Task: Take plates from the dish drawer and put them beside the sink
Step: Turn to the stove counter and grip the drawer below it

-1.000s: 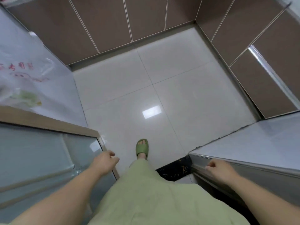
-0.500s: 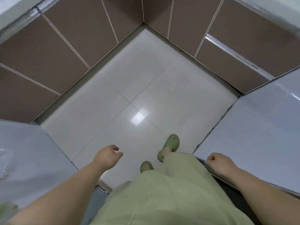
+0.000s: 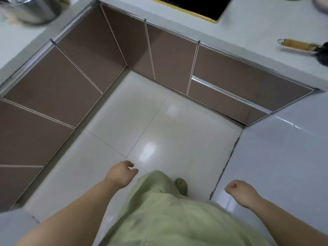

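My left hand hangs over the white floor tiles, fingers loosely curled and apart, holding nothing. My right hand is a loose fist in front of the pale tiled wall at the right, with nothing in it. Brown cabinet fronts run in an L under the grey countertop. Two stacked drawer fronts with metal rails sit at the right end, both shut. No plates and no sink show in the view.
A black cooktop is set into the far counter. A steel pot stands at the back left. A wooden-handled tool lies at the back right. My green slipper is on the floor.
The view swung up and right, bringing the counter, cooktop and pot into sight. My right hand came off the metal edge at the right. I stepped toward the cabinets.
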